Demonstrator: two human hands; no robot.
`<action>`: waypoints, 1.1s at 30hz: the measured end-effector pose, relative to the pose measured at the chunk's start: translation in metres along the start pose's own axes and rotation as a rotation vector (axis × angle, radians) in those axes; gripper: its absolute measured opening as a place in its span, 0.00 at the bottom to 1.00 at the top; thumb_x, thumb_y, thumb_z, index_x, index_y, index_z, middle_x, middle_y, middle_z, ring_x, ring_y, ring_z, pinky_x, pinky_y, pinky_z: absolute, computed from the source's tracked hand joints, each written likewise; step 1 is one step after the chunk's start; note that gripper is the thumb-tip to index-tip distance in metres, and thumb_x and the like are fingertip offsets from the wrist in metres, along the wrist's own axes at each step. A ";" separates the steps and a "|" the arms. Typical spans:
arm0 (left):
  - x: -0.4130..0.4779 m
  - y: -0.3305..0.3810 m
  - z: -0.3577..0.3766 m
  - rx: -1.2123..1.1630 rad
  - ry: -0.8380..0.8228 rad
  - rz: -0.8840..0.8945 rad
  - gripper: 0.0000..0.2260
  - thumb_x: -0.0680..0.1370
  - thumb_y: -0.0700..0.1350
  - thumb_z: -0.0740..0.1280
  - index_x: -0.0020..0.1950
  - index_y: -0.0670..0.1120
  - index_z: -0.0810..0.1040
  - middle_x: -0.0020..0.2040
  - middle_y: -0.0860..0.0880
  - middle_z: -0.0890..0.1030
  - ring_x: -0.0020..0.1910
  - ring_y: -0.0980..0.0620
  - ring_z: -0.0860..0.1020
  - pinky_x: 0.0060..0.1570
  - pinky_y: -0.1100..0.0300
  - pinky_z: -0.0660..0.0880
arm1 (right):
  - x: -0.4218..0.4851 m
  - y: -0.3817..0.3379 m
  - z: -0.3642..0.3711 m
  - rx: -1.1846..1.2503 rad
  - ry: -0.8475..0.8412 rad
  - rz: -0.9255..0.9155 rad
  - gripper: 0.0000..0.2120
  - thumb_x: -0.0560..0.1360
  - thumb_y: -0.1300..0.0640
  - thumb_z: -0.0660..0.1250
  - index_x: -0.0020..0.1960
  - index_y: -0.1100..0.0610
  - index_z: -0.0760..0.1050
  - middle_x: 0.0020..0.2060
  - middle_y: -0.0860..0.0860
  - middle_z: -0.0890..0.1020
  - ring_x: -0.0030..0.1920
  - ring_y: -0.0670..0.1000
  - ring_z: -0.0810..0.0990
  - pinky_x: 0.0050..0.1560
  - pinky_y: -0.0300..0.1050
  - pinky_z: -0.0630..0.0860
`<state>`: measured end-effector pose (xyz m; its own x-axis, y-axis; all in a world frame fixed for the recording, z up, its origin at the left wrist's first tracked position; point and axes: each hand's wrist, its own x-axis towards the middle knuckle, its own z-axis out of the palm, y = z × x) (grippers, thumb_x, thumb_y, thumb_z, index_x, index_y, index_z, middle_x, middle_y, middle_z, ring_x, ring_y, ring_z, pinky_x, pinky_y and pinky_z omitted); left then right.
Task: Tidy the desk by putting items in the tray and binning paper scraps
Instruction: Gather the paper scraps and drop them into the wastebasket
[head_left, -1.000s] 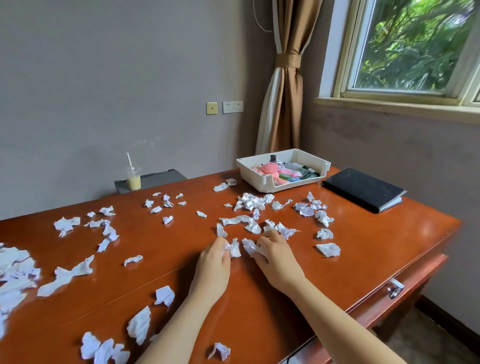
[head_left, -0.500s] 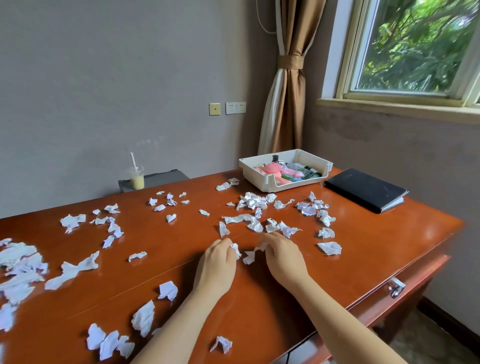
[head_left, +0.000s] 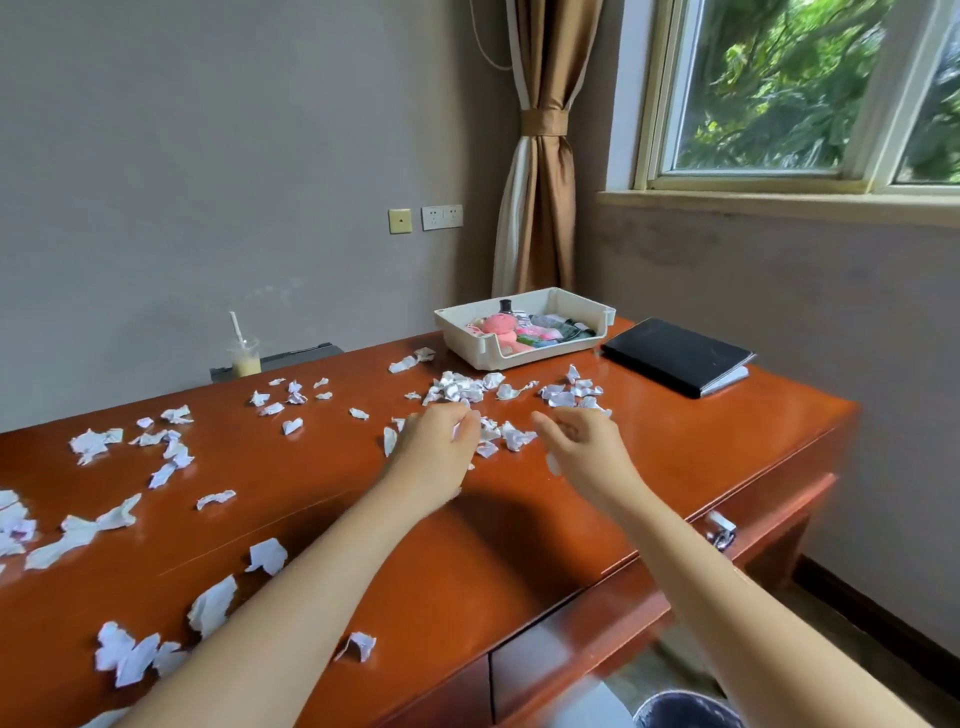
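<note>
White crumpled paper scraps (head_left: 462, 388) lie scattered over the red-brown desk (head_left: 519, 519). My left hand (head_left: 441, 449) hovers over the middle cluster with its fingers curled round a scrap that shows white between them. To its right, my right hand (head_left: 584, 447) is raised a little above the desk with curled fingers, and a white scrap peeks out under its palm. More scraps (head_left: 511, 438) lie between the two hands. The white tray (head_left: 467, 338) stands at the far edge, holding a pink toy and several small items.
A black notebook (head_left: 675, 353) lies right of the tray. A drink cup with a straw (head_left: 244, 358) stands behind the desk's far left edge. A dark bin rim (head_left: 685, 709) shows on the floor below the front edge. A drawer key (head_left: 719, 532) sticks out.
Both hands have lifted off the desk and moved farther forward and apart, taking up the scraps they were pinching. The camera has tilted down and to the right.
</note>
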<state>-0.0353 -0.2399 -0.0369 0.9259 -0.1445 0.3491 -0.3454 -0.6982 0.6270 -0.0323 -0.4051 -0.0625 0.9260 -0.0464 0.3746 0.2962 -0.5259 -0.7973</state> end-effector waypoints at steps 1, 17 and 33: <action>-0.001 0.012 0.005 -0.027 -0.030 0.024 0.18 0.82 0.46 0.56 0.32 0.48 0.67 0.30 0.51 0.69 0.33 0.55 0.69 0.37 0.60 0.68 | -0.004 0.003 -0.012 0.002 0.009 -0.004 0.21 0.79 0.52 0.61 0.30 0.59 0.65 0.23 0.51 0.69 0.21 0.44 0.63 0.24 0.32 0.59; -0.064 0.103 0.234 -0.208 -0.633 0.209 0.20 0.83 0.48 0.54 0.29 0.48 0.62 0.27 0.52 0.65 0.28 0.56 0.64 0.30 0.65 0.63 | -0.119 0.166 -0.129 0.036 0.142 0.500 0.22 0.80 0.50 0.56 0.30 0.59 0.64 0.22 0.48 0.61 0.21 0.43 0.57 0.27 0.37 0.56; -0.091 0.011 0.410 0.096 -1.168 -0.159 0.06 0.82 0.40 0.49 0.52 0.40 0.62 0.61 0.36 0.69 0.60 0.37 0.70 0.57 0.47 0.68 | -0.193 0.355 -0.051 -0.116 0.019 1.125 0.18 0.81 0.56 0.50 0.32 0.50 0.59 0.40 0.50 0.71 0.45 0.52 0.68 0.48 0.45 0.63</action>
<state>-0.0601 -0.5219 -0.3476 0.5532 -0.5694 -0.6081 -0.2466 -0.8092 0.5333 -0.1175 -0.6261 -0.3939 0.6488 -0.5556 -0.5199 -0.7275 -0.2527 -0.6379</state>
